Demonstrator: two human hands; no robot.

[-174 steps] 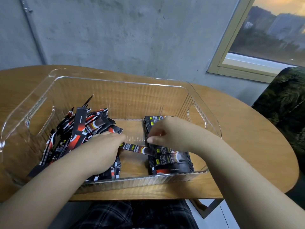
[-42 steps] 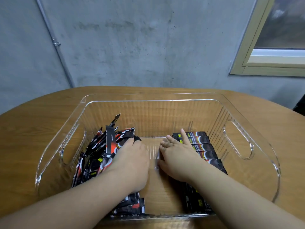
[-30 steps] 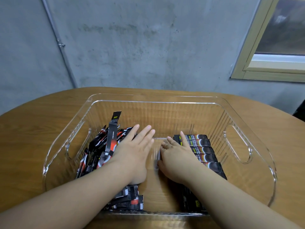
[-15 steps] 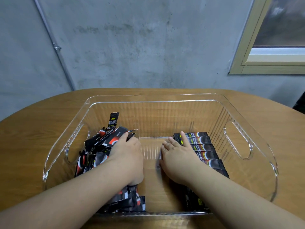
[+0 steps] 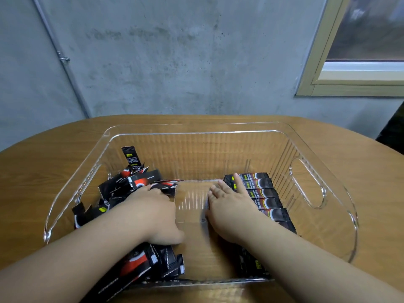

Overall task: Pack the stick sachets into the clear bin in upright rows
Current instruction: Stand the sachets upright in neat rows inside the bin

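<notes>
Head view: black-red stick sachets (image 5: 260, 193) under flat right hand (image 5: 231, 208), left hand (image 5: 153, 213) grasping loose ones.

Clear bin (image 5: 323, 189) on the table: loose heap of black-red stick sachets (image 5: 131, 184) along its left wall; tidy row of sachets (image 5: 262, 193) along its right wall.

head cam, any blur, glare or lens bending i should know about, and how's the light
Head view: light is dim and even, with soft shadows under both hands. Sachet print is soft; the loose pile near the left hand is smeared, the neat row by the right hand clearer. Thin highlights line the clear bin rim. Wide-angle bending curves the table edge.
</notes>
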